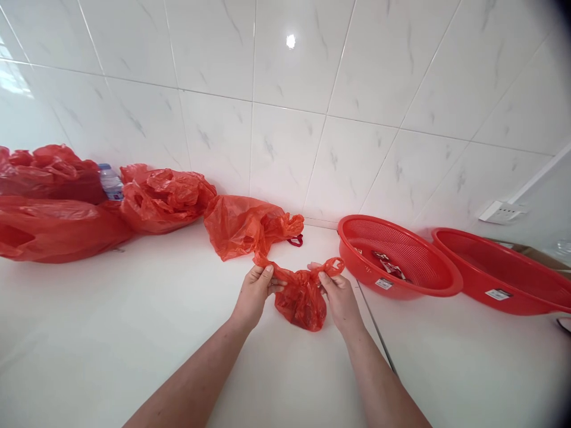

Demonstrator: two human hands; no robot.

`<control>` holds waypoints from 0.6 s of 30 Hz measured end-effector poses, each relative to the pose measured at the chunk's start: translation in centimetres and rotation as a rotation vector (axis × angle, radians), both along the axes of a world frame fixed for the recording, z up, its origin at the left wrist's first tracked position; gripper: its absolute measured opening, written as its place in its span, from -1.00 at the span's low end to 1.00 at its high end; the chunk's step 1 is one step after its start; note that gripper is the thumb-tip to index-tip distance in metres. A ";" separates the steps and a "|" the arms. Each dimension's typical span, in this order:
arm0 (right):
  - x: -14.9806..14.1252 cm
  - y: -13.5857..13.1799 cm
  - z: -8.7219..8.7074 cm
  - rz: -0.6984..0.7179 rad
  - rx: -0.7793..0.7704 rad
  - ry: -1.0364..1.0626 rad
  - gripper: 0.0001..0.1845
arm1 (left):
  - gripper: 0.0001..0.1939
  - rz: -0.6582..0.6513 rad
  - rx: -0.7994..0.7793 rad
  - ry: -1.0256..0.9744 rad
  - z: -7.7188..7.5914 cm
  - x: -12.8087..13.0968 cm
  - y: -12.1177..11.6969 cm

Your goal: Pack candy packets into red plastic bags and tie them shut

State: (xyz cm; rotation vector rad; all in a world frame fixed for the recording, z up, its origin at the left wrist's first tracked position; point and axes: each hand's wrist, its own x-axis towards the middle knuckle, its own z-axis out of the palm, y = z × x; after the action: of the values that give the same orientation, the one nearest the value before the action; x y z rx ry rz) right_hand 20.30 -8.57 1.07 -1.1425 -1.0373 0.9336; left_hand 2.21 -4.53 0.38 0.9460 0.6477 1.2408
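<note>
Thin, crinkly, translucent red plastic: the small bag (301, 309) is bulging into a rounded pouch under a gathered, twisted neck. Larger red bag (241, 223), same film, is slumping behind it; smooth white worktop (134, 333) is lying below; perforated oval red plastic basket (414, 255) is standing off to the right. Both forearms are reaching forward from the near edge, angling inward. Left hand (254, 294): thumb and fingers pinching the left handle strip. Right hand (341, 300): thumb and fingers pinching the right strip, its loop poking out past the fingertips. Small bag is sitting between the hands; its neck is running left to right, pouch pointing down toward the person. Can't tell whether the pouch is touching the worktop.
</note>
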 end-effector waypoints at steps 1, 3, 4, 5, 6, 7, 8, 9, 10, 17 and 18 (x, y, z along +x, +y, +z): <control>-0.2 -0.1 0.0 0.039 -0.004 0.037 -0.65 | -0.72 -0.027 -0.015 -0.023 0.1 0.1 -0.1; -0.6 -0.2 -0.1 0.104 -0.013 0.139 -0.63 | -0.72 -0.091 -0.024 -0.037 0.1 0.1 -0.3; -0.8 -0.2 -0.2 0.131 -0.023 0.195 -0.64 | -0.72 -0.117 -0.026 -0.035 0.1 0.1 -0.3; -1.0 -0.2 -0.2 0.153 -0.035 0.250 -0.66 | -0.71 -0.133 -0.034 -0.032 0.1 0.0 -0.2; -1.0 -0.1 -0.3 0.171 -0.048 0.304 -0.68 | -0.71 -0.137 -0.047 -0.030 0.0 -0.1 -0.1; -1.1 -0.1 -0.4 0.181 -0.063 0.359 -0.70 | -0.71 -0.131 -0.063 -0.030 -0.1 -0.2 0.0; -1.1 0.0 -0.4 0.180 -0.078 0.408 -0.71 | -0.71 -0.120 -0.075 -0.032 -0.3 -0.3 0.2; -1.0 0.1 -0.5 0.170 -0.091 0.450 -0.72 | -0.72 -0.106 -0.083 -0.035 -0.4 -0.4 0.3; -1.0 0.3 -0.6 0.154 -0.104 0.483 -0.72 | -0.72 -0.095 -0.087 -0.037 -0.5 -0.4 0.4; -0.5 0.8 -1.3 0.108 -0.176 0.568 -0.70 | -0.73 -0.105 -0.057 0.054 -0.8 -0.2 0.4; -0.5 0.8 -1.3 0.107 -0.174 0.567 -0.71 | -0.72 -0.114 -0.040 0.078 -0.8 -0.2 0.3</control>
State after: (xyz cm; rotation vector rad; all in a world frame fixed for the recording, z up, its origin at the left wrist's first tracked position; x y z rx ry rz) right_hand 19.82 -7.80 -0.28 -0.8852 -0.5646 1.3560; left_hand 2.05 -4.25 -0.43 0.9886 0.6682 1.0912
